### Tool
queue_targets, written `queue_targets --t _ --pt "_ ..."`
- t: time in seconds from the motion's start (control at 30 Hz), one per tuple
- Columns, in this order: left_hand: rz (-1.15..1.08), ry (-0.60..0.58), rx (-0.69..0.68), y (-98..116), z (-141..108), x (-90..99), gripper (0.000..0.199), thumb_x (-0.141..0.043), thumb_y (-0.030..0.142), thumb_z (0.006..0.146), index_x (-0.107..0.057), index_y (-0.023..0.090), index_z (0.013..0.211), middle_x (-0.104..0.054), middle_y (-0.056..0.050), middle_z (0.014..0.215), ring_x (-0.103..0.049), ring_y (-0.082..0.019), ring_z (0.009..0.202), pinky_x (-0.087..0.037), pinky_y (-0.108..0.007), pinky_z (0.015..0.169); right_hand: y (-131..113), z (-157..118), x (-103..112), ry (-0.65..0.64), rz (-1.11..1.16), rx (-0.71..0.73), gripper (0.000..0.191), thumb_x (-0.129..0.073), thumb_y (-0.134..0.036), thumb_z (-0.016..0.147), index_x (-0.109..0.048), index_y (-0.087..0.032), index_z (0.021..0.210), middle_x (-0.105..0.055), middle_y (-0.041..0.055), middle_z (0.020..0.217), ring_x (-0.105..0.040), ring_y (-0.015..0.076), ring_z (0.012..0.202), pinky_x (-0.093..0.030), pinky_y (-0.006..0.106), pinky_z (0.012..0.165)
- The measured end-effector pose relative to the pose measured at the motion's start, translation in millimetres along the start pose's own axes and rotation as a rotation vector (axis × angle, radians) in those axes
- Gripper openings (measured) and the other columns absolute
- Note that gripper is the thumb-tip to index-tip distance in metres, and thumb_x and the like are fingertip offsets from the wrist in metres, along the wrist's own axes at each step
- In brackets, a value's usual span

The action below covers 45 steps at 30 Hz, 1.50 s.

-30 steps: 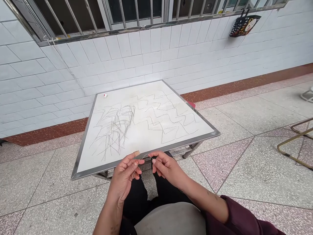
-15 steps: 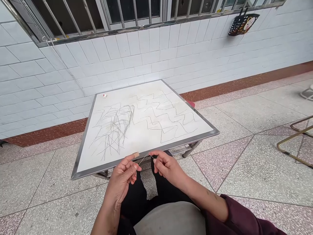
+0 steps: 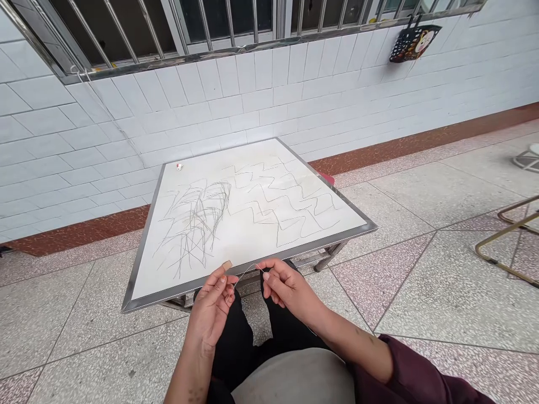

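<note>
My left hand (image 3: 210,306) and my right hand (image 3: 286,287) hover just over the near edge of a white steel-framed board (image 3: 236,275). Between their pinched fingertips runs a thin pale strand (image 3: 246,272), thread or fine wire, which curves slightly. A tan adhesive bandage (image 3: 227,265) wraps my left thumb tip. Dark scribbled lines (image 3: 193,224) cover the board's left half, and zigzag lines (image 3: 286,207) cover its right half. A tiny red-and-white object (image 3: 179,166) lies near the far left corner.
Beyond the low metal-legged table stands a white-tiled wall with a brown base strip and a barred window above. A dotted black bag (image 3: 415,43) hangs there. A gold-coloured metal frame (image 3: 505,241) sits on the speckled tile floor at right. My black trousers lie below my hands.
My left hand has rotated slightly, shifting its bandaged thumb leftward. The strand remains between both hands, and the view has tilted a little.
</note>
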<state>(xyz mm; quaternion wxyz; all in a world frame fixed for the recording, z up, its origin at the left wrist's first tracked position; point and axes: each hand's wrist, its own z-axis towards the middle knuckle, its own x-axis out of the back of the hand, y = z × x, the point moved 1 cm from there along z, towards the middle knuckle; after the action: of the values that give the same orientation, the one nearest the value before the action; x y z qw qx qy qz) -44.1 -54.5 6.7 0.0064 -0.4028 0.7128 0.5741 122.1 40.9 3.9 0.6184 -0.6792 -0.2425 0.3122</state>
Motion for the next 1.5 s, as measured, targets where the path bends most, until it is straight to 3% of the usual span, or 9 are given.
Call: queue_targets --t 0.13,0.23,0.5,0.73,0.87,1.17,1.5 --pt "0.043 -0.064 -0.035 -21 3 -11.2 0.040 -0.083 0.025 0.068 -0.073 0.019 0.106 -0.073 -0.007 0.097 -0.063 -0.012 0.076 -0.049 -0.023 0.070 6 2 -6 -0.037 0.056 -0.041 0.033 -0.052 -0.052 0.091 -0.053 -0.021 0.099 -0.060 -0.0040 0.064 -0.043 0.0082 0.046 -0.031 0.020 0.042" --pt "0.087 -0.102 -0.104 -25 0 -22.2 0.038 -0.081 0.027 0.069 -0.073 0.020 0.106 -0.073 -0.007 0.099 -0.063 -0.016 0.082 -0.049 -0.027 0.074 9 2 -10 -0.045 0.111 -0.065 0.035 -0.053 -0.055 0.090 -0.051 -0.020 0.090 -0.060 -0.0037 0.063 -0.042 0.0076 0.046 -0.031 0.020 0.042" --pt "0.083 0.003 -0.183 -24 0 -34.8 0.034 -0.082 0.025 0.067 -0.074 0.018 0.100 -0.070 -0.002 0.083 -0.063 -0.014 0.077 -0.048 -0.028 0.076 8 0 -16 -0.097 0.090 -0.041 0.038 -0.055 -0.058 0.088 -0.050 -0.020 0.089 -0.061 -0.0030 0.064 -0.045 0.0082 0.047 -0.035 0.021 0.044" --pt "0.022 0.123 -0.234 -4 8 -29.5 0.039 -0.085 0.021 0.061 -0.074 0.018 0.099 -0.066 0.002 0.075 -0.060 -0.010 0.072 -0.046 -0.023 0.069 10 -3 -4 -0.177 0.171 -0.098 0.041 -0.046 -0.058 0.093 -0.057 -0.018 0.096 -0.064 0.0003 0.071 -0.050 0.0094 0.055 -0.038 0.022 0.051" --pt "-0.005 0.128 -0.247 3 14 -26.1 0.040 -0.086 0.019 0.061 -0.075 0.019 0.099 -0.065 0.001 0.077 -0.060 -0.009 0.073 -0.048 -0.021 0.069 8 -5 -2 -0.200 0.226 -0.140 0.035 -0.056 -0.052 0.090 -0.059 -0.017 0.093 -0.064 -0.0005 0.070 -0.047 0.0079 0.053 -0.034 0.021 0.050" --pt "0.070 0.015 -0.162 -8 8 -37.3 0.038 -0.085 0.024 0.062 -0.074 0.018 0.098 -0.066 0.000 0.076 -0.059 -0.009 0.067 -0.049 -0.022 0.066 8 -2 -3 -0.189 0.285 -0.149 0.032 -0.064 -0.048 0.087 -0.058 -0.017 0.090 -0.063 -0.0012 0.067 -0.045 0.0070 0.051 -0.032 0.019 0.047" --pt "0.120 0.075 -0.243 -7 5 -34.9 0.036 -0.084 0.026 0.064 -0.074 0.018 0.098 -0.062 0.002 0.073 -0.059 -0.009 0.067 -0.049 -0.022 0.067 11 -3 -4 -0.168 0.257 -0.147 0.029 -0.066 -0.044 0.085 -0.058 -0.017 0.089 -0.063 -0.0014 0.069 -0.047 0.0069 0.054 -0.034 0.019 0.049"
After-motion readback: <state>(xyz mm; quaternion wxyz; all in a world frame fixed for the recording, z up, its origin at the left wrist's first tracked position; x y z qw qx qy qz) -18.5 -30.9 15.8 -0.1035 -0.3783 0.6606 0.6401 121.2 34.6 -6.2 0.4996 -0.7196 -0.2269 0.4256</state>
